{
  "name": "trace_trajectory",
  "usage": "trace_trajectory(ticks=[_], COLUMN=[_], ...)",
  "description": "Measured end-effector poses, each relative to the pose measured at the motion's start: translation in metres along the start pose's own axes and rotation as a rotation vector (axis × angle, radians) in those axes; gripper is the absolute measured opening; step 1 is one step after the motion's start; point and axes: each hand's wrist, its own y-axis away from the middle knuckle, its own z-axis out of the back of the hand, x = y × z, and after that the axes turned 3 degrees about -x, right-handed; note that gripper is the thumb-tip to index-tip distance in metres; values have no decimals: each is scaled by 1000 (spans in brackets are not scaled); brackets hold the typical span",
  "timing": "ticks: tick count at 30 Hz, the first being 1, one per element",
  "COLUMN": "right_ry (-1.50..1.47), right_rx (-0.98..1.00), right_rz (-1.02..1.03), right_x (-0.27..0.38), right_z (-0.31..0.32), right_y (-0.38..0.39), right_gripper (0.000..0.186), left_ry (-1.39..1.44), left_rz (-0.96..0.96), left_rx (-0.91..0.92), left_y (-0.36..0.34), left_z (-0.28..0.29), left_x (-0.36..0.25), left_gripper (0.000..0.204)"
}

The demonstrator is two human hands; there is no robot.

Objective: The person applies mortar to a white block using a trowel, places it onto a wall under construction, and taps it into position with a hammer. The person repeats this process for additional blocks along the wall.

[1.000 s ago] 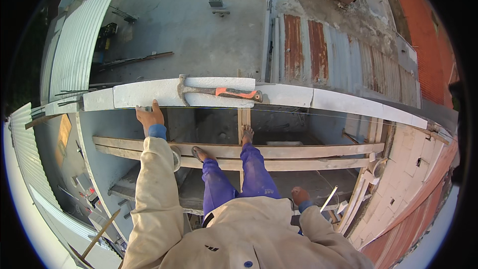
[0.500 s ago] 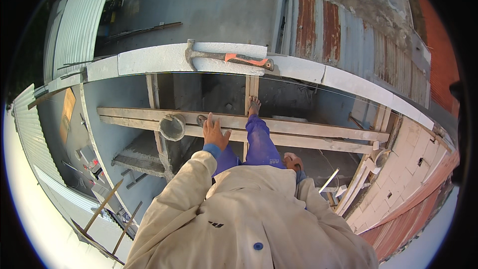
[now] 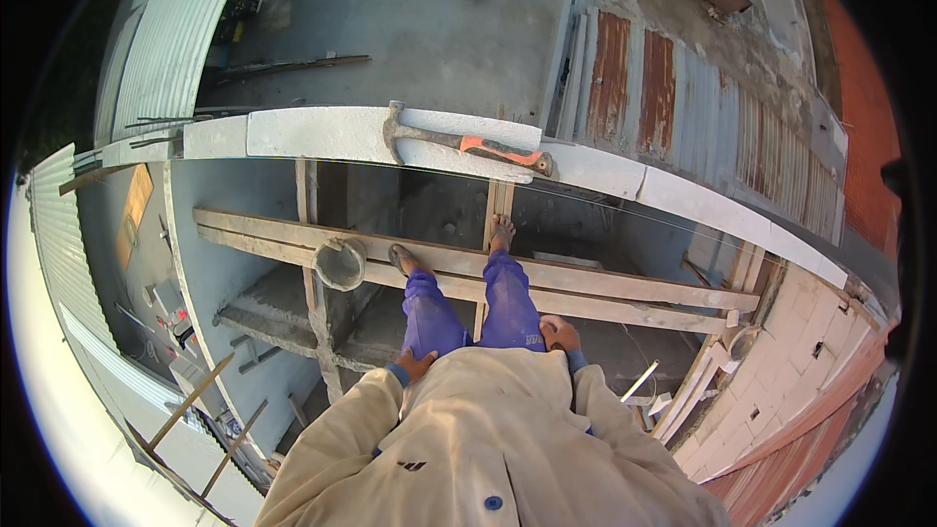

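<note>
My left hand [image 3: 417, 367] lies against my left upper thigh, fingers stretched over the purple trousers [image 3: 431, 317], holding nothing. At my right thigh, my right hand [image 3: 560, 334] has its fingers curled in; what they hold, if anything, is hidden. Ahead of my feet, a claw hammer [image 3: 441, 140] with a red and black grip lies on the white block wall top [image 3: 322, 132], out of reach of both hands. A round bucket [image 3: 340, 264] with grey mortar in it stands on the planks left of my left foot.
I stand on two long wooden planks [image 3: 625, 279] laid across an open drop, with a grey floor far below. A string runs along the block wall. Another bucket [image 3: 742, 342] sits at the right end. Corrugated roofing sheets [image 3: 703, 88] lie beyond the wall.
My left hand has come back from over the planks near the bucket to my left thigh. My right hand remains by my right thigh. The hammer and bucket stay in place.
</note>
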Motion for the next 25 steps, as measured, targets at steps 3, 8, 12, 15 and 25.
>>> trace_trajectory(ticks=[3, 8, 12, 15, 25], right_ry=[10, 14, 20, -4, -307], right_rx=[10, 15, 23, -23, 80], right_rz=[-5, -27, -36, -12, -69], right_x=[0, -2, -3, -2, -43], right_z=[-2, 0, -1, -1, 22], right_y=[2, 3, 2, 1, -40], right_gripper=[44, 43, 43, 42, 40], left_ry=[-58, -101, -157, -153, 105], left_rz=[-12, -75, -219, -372, -455], left_rx=[-11, 44, -16, -87, -262], left_y=[-3, -12, -16, -12, 3], left_z=[-3, 7, 3, -1, 53], left_x=[-4, -2, -3, 0, -25], left_gripper=[118, 122, 102, 79, 56])
